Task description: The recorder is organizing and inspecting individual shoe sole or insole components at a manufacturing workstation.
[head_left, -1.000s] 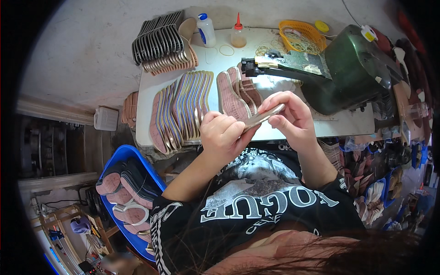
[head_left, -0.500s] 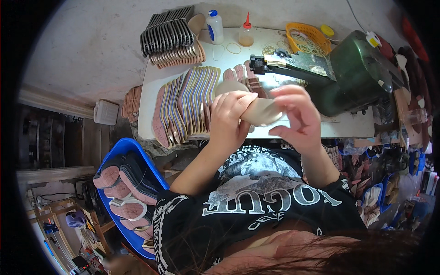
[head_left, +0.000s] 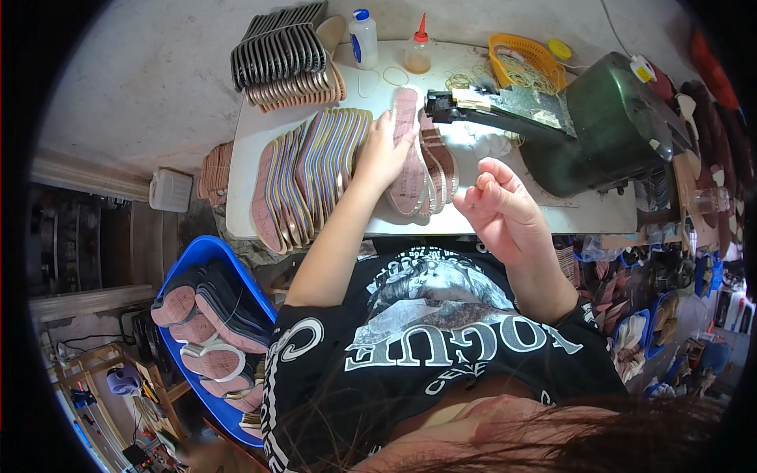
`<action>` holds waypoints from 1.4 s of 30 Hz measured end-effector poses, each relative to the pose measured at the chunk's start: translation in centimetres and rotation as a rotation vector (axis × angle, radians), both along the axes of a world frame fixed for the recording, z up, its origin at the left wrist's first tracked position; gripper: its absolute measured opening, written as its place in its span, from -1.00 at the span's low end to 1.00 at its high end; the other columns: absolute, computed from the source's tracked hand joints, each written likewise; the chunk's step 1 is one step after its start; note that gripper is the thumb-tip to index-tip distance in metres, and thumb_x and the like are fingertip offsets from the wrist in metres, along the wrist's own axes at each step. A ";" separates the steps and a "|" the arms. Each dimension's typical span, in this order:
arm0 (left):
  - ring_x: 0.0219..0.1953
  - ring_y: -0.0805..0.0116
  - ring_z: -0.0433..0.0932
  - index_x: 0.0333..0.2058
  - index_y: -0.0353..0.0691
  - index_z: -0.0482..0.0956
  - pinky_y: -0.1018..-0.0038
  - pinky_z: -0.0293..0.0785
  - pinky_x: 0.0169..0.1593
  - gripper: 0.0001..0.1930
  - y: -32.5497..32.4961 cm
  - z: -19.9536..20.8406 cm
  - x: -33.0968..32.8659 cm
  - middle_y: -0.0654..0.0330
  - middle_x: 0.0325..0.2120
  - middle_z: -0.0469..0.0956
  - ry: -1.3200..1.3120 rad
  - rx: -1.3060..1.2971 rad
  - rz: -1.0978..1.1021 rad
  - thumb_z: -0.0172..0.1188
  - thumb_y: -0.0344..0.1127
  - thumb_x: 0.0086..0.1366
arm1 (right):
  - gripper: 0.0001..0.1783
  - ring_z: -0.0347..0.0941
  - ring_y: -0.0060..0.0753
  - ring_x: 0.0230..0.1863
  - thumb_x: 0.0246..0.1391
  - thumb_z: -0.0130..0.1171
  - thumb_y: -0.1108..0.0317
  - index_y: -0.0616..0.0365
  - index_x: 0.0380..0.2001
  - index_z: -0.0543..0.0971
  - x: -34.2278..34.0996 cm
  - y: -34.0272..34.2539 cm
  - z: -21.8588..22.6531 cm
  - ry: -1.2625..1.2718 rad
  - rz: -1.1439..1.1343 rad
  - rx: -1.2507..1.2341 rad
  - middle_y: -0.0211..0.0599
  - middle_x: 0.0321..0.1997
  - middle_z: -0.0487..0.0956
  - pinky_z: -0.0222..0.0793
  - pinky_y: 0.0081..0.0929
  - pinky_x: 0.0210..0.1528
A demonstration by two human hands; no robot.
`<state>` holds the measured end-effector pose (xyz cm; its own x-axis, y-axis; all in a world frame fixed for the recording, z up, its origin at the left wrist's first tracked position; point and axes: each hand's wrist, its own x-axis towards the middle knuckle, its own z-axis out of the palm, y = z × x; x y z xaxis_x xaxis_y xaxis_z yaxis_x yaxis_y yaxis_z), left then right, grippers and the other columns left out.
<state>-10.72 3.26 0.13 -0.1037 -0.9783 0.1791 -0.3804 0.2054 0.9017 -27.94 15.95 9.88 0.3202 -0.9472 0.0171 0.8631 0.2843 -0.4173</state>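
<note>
Over the white table, my left hand (head_left: 384, 158) is closed on the edge of an insole (head_left: 408, 150) with a pinkish face and a pale rim. That insole lies pink side up on several similar insoles (head_left: 443, 162), which fan out to its right. Immediately left of my left hand stands a long row of insoles (head_left: 335, 154) with yellow and bluish edges. My right hand (head_left: 505, 209) is raised above the table's near edge, apart from the insoles. Its fingertips are pressed together, and whatever may be between them is too small to see.
A green sewing machine (head_left: 603, 130) reaches in from the right, its arm end close to the insoles. Behind are a glue bottle (head_left: 418, 55), a white bottle (head_left: 363, 43), an orange basket (head_left: 524, 61) and bundled black-edged soles (head_left: 280, 59). A blue tub (head_left: 193, 264) of insoles stands lower left.
The beige piece between both hands is no longer there. My left hand has moved forward onto the pink-faced insole. My right hand has drawn back lower, and its fingers have come together.
</note>
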 end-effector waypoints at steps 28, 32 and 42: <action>-0.39 0.45 0.55 -0.35 -0.40 0.61 0.58 0.40 -0.28 -0.92 10.5 12.6 0.9 0.14 -0.47 0.60 0.378 -0.063 -0.432 0.20 -0.54 0.16 | -0.72 0.54 -0.46 -0.25 -0.11 0.26 0.72 0.27 -0.26 0.59 0.7 1.1 1.1 0.740 -0.509 -0.468 -0.25 -0.29 0.60 0.45 -0.57 -0.14; -0.47 0.48 0.51 -0.38 -0.31 0.66 0.56 0.38 -0.36 -0.87 10.2 12.2 0.8 0.16 -0.53 0.59 0.369 -0.031 -0.368 0.25 -0.42 0.07 | -0.70 0.50 -0.53 -0.27 -0.19 0.33 0.69 0.20 -0.31 0.62 0.5 0.9 1.2 0.994 -0.591 -0.574 -0.32 -0.31 0.63 0.31 -0.60 -0.14; -0.47 0.47 0.54 -0.44 -0.36 0.62 0.58 0.39 -0.34 -0.91 10.2 12.0 1.1 0.14 -0.54 0.59 0.145 -0.126 -0.295 0.22 -0.56 0.01 | -0.79 0.54 -0.59 -0.35 -0.16 0.35 0.57 0.11 -0.39 0.62 0.6 0.7 1.1 1.380 -0.728 -0.781 -0.44 -0.41 0.66 0.19 -0.58 -0.15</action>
<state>-9.62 13.46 12.15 -0.3437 -0.8791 0.3302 -0.1580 0.4007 0.9025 -27.31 16.64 10.94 0.0412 -0.7951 0.6051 -0.3644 -0.5759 -0.7318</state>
